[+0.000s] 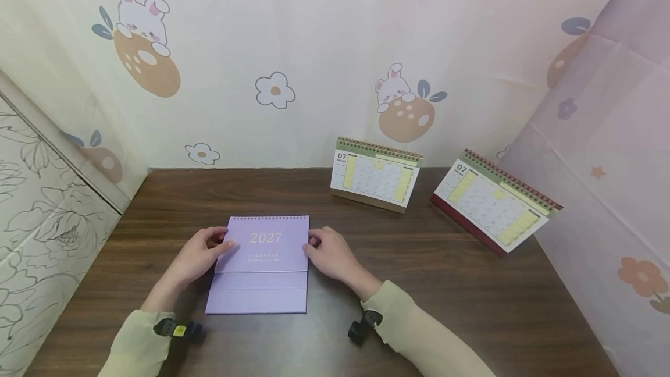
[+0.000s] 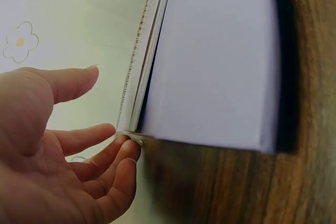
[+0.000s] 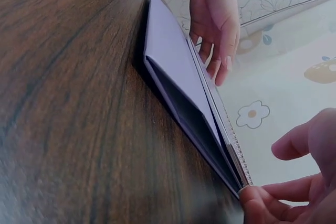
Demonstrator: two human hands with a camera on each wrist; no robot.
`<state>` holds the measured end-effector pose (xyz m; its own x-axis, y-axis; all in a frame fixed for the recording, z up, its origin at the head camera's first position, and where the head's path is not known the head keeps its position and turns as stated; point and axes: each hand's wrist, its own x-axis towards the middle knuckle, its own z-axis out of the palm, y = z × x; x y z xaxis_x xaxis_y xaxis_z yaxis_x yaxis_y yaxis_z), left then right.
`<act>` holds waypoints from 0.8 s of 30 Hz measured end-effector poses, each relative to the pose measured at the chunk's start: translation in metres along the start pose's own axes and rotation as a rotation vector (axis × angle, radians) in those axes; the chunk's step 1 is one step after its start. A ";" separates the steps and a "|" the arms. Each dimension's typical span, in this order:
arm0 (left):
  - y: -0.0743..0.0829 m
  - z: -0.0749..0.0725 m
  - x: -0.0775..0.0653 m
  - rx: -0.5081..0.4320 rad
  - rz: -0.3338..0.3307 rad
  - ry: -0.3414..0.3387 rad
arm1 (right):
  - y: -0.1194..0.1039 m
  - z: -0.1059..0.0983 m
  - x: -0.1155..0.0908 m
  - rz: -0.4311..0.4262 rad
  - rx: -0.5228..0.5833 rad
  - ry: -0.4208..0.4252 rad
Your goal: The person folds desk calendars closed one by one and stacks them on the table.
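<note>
A lilac 2027 desk calendar [image 1: 267, 252] lies nearly flat on the brown table, its spiral-bound edge toward the back wall. In the right wrist view a gap shows along the side of its folded stand [image 3: 197, 124]. My left hand [image 1: 201, 253] is at the calendar's left edge; in the left wrist view its fingertips [image 2: 127, 153] touch the corner by the spiral while the thumb stays apart. On the opposite side, my right hand [image 1: 333, 253] has its fingers against the right edge near the spiral, thumb raised clear in the right wrist view.
Two desk calendars showing page 07 stand at the back right, one with a tan base [image 1: 374, 174] and one with a dark red base [image 1: 494, 202]. Behind the table [image 1: 419, 307] hangs a curtain [image 1: 324, 51] printed with rabbits and flowers.
</note>
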<state>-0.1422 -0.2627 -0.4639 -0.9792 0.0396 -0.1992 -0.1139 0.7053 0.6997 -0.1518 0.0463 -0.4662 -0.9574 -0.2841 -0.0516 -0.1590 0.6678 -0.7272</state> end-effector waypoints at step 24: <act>0.018 0.023 -0.035 0.489 0.418 0.139 | -0.015 0.004 -0.025 -0.526 -0.383 -0.149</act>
<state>-0.1063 -0.2350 -0.4606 -0.9406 0.3115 0.1352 0.3385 0.8920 0.2996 -0.1242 0.0403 -0.4569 -0.6898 -0.7124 0.1291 -0.6963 0.6039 -0.3879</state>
